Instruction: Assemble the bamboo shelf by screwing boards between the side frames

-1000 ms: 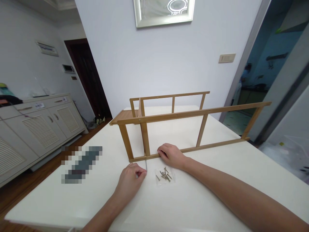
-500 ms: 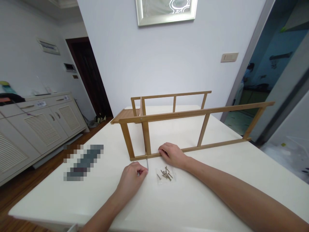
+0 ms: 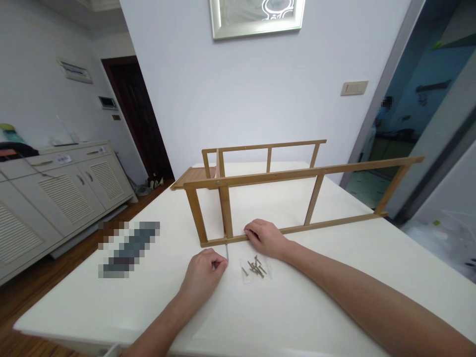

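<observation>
A wooden shelf frame [image 3: 256, 177] lies on its side on the white table, with slatted panels at its left end. My left hand [image 3: 205, 271] is closed in a pinch on the near end of a hex key [image 3: 227, 252]. The key's far end meets the bottom rail at the foot of an upright. My right hand [image 3: 266, 238] is wrapped over that same bottom rail, right of the key. Between my hands several screws [image 3: 256, 268] lie on a small clear plastic bag [image 3: 246, 280].
The white table [image 3: 297, 307] runs up to the wall. A pixelated dark object [image 3: 130, 250] lies on its left part. Beyond it stands a white louvred cabinet [image 3: 67, 188]. A person [image 3: 381, 116] is in the room at the far right.
</observation>
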`<state>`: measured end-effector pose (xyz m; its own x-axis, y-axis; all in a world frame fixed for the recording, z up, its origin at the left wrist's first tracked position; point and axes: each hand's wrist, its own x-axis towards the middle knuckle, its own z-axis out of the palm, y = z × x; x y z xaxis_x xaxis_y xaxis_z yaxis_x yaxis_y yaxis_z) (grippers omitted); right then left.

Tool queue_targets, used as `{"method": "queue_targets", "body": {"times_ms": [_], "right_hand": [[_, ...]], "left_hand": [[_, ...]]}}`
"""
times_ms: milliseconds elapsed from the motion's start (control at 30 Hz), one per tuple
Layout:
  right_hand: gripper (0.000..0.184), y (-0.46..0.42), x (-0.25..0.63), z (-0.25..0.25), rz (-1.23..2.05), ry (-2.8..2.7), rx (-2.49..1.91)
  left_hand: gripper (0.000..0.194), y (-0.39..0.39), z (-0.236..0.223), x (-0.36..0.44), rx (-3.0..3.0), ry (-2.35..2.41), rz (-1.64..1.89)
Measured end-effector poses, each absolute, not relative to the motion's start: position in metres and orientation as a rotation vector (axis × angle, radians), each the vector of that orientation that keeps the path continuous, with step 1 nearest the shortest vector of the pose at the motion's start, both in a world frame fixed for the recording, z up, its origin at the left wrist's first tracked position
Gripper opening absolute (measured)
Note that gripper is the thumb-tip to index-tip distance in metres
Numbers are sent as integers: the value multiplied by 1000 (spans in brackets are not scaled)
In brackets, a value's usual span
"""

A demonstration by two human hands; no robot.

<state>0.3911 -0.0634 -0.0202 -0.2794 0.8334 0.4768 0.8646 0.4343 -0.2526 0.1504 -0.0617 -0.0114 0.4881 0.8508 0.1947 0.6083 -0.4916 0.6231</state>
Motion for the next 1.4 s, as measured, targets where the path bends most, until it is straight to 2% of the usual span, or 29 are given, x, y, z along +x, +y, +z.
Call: {"method": "queue_targets", "body": {"times_ms": [900, 1400], "right_hand": [[16, -67, 392, -15, -37, -2197, -1314], [30, -64, 394, -15, -9, -2310, -1150]], "left_hand": [[26, -63, -17, 149, 2395, 1172, 756], [26, -63, -19, 150, 2419, 1174, 705]]}}
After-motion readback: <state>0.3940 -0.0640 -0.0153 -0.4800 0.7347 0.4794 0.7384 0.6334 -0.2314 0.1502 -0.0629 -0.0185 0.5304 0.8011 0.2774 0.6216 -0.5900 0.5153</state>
